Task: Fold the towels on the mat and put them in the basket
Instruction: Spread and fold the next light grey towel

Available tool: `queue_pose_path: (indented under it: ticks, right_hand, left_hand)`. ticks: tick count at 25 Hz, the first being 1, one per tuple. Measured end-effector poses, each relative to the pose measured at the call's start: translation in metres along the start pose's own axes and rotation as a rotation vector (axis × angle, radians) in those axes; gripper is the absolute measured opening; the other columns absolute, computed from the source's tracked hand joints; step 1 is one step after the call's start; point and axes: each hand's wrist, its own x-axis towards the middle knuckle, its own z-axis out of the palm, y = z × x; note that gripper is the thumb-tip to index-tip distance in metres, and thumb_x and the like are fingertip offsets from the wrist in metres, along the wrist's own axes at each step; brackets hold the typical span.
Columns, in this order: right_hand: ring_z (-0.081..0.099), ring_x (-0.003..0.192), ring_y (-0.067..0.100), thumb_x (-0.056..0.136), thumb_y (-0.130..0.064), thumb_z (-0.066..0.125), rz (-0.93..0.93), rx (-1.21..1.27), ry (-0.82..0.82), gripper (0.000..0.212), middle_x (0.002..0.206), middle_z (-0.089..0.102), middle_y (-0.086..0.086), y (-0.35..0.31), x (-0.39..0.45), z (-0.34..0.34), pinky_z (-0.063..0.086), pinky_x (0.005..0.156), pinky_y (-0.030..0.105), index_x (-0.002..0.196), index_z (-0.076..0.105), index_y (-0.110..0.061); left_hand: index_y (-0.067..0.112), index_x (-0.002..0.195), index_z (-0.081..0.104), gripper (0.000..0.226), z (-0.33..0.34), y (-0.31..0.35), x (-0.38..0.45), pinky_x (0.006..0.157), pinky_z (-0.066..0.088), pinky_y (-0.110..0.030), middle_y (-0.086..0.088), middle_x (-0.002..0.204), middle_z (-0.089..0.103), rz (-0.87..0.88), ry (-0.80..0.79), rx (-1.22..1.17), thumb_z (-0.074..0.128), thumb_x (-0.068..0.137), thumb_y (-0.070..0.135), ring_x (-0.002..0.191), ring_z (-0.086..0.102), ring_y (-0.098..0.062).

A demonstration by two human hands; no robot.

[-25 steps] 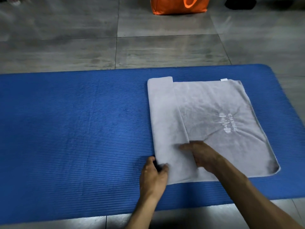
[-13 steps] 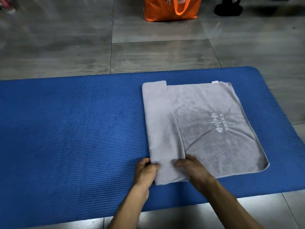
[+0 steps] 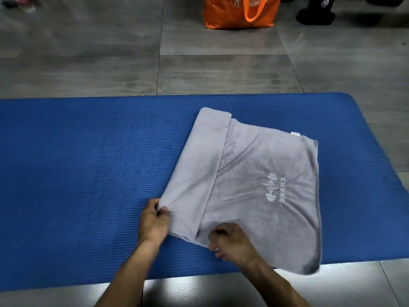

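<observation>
Down at the lower middle of the frame, the left hand [image 3: 155,220] pinches the near-left corner of the towel [image 3: 254,185] between thumb and curled fingers, bunching the cloth into small wrinkles there. Just to its right, the right hand [image 3: 232,242] has its fingers curled onto the near edge where the folded strip meets the flat part; it seems to be gripping the hem, though the fingertips are partly hidden under the cloth.

One grey towel shows, lying on the blue mat [image 3: 77,173] at centre right, skewed so its near edge runs down toward the lower right. A long strip along its left side is already folded over the rest, and white embroidery sits on the flat part at right. A small white tag pokes out at the far edge.

Judging by the wrinkles and the way it drapes, the cloth is soft, light and limp; it will sag and slide out of square if lifted by one point. Corners and hems held in both hands, spread apart, are likely the best hold, with the mat's ribbed surface giving some friction against slipping.

At the upper middle stands an orange bag [image 3: 239,12] on the grey tiled floor [image 3: 88,63]. No basket is in view.
</observation>
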Motion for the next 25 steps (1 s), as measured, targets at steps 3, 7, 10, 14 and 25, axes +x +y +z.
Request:
queue_pose_path:
  ticks: [3, 7, 10, 14, 25]
  right_hand:
    - [0.067, 0.080, 0.012, 0.075, -0.035, 0.057, -0.230, -0.170, 0.048, 0.016, 0.086, 0.073, -0.004, -0.006, 0.006, 0.003, 0.055, 0.080, 0.031, 0.079, 0.067, -0.024]
    - [0.065, 0.079, 0.008, 0.085, -0.017, 0.062, -0.410, -0.294, 0.016, 0.009, 0.089, 0.071, -0.005, -0.033, 0.019, -0.003, 0.052, 0.077, 0.024, 0.085, 0.070, -0.021]
    - [0.069, 0.082, 0.022, 0.083, -0.013, 0.062, -0.529, -0.326, 0.106, 0.009, 0.087, 0.073, 0.006, -0.055, 0.051, -0.023, 0.055, 0.080, 0.035, 0.084, 0.072, -0.012]
    - [0.067, 0.085, 0.031, 0.085, -0.013, 0.058, -0.512, -0.538, 0.515, 0.011, 0.092, 0.072, 0.009, -0.101, 0.100, -0.074, 0.050, 0.073, 0.031, 0.094, 0.064, -0.012]
    - [0.065, 0.073, 0.027, 0.090, -0.027, 0.051, -0.696, -0.685, 0.504, 0.016, 0.087, 0.069, 0.006, -0.100, 0.096, -0.041, 0.051, 0.064, 0.033, 0.097, 0.061, -0.017]
  left_hand:
    - [0.010, 0.115, 0.056, 0.019, -0.042, 0.005, 0.033, 0.088, 0.049, -0.037, -0.009, 0.104, 0.063, 0.141, 0.101, 0.145, 0.053, 0.096, 0.012, 0.093, 0.059, -0.028]
    - [0.008, 0.118, 0.055, 0.025, -0.085, 0.009, 0.075, 0.088, 0.050, -0.041, -0.009, 0.098, 0.062, 0.145, 0.222, 0.138, 0.059, 0.093, 0.010, 0.092, 0.060, -0.028]
    - [0.013, 0.131, 0.045, 0.053, -0.097, 0.010, 0.080, 0.096, 0.046, -0.041, -0.008, 0.120, 0.058, -0.083, 0.224, 0.166, 0.070, 0.086, 0.027, 0.113, 0.057, -0.032]
    - [0.017, 0.123, 0.042, 0.057, -0.085, -0.004, 0.049, 0.091, 0.048, -0.041, -0.005, 0.113, 0.058, -0.177, 0.319, -0.088, 0.076, 0.079, 0.030, 0.105, 0.057, -0.030]
    - [0.010, 0.109, 0.056, 0.046, -0.078, -0.015, 0.060, 0.080, 0.048, -0.041, -0.012, 0.116, 0.057, -0.233, 0.346, -0.006, 0.077, 0.077, 0.035, 0.101, 0.057, -0.032]
